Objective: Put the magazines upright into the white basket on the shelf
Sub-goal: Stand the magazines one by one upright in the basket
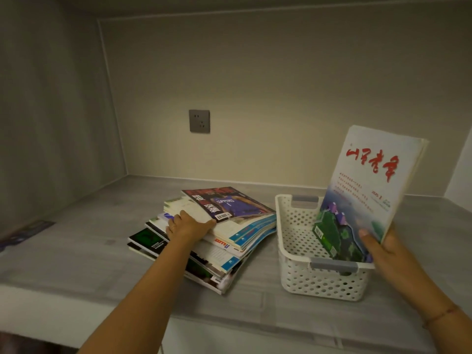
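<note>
**Red-titled magazine held on end at the basket**

The right hand (383, 247) grips a pale magazine (370, 180) with a red title by its lower right corner. The thumb lies on the front cover and the other fingers are hidden behind it. The magazine stands on end with its long axis close to vertical. Its top leans right, its title is at the top and its cover faces near and left. Its lower edge dips inside the right side of the white basket (319, 283).

A smaller green booklet (337, 233) leans the same way in front of it, inside the basket. The basket sits on the grey shelf (76, 251), its long side running near to far, with grey handles at both ends.

Just left of it a stack (229, 245) of magazines lies flat and fanned out, with a basketball magazine (229, 203) on top. The left hand (189, 226) rests on the stack's left side. Its fingers curl over the edge and its thumb stretches right beneath the top cover.

A grey socket (199, 121) is set in the far wall.
</note>
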Demonstrator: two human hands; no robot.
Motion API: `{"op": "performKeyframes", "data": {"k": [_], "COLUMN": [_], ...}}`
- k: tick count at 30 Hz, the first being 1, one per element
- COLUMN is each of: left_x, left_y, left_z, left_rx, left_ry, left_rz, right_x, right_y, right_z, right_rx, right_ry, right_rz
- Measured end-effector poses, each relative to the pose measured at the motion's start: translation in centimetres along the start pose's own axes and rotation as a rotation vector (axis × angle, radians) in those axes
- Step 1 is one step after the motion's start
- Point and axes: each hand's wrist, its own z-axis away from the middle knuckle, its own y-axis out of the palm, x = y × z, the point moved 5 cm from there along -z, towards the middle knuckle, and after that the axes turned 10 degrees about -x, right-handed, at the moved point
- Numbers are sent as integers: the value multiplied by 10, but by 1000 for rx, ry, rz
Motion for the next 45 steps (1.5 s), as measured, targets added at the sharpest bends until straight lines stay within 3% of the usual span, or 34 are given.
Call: {"op": "performKeyframes", "data": {"k": [9, 19, 26, 29, 33, 40, 42, 45], "left_x": [-23, -10, 19, 21, 9, 2, 3, 6], "left_y": [6, -4, -12, -20, -31, -25, -25, -24], "left_z": [5, 1, 21, 23, 10, 12, 13, 23], "left_rx": [-11, -15, 228, 246, 50, 2, 78, 349], "left_ry": [-198, -45, 155, -2, -230, -227, -211, -290], "left_rz": [68, 28, 247, 386, 460, 467, 595, 996], "right_x": [-7, 0, 7, 9, 11, 9, 6, 2], "right_y": [-1, -2, -2, -2, -1, -1, -2, -2], "right_z": [-1, -1, 3, 5, 7, 5, 3, 1], "right_rx": [-43, -56, -64, -63, -57, -67, -74, -76], "right_ry": [70, 48, 34, 37, 56, 84, 82, 70], "right_rz": [26, 24, 21, 11, -9, 19, 18, 40]}}
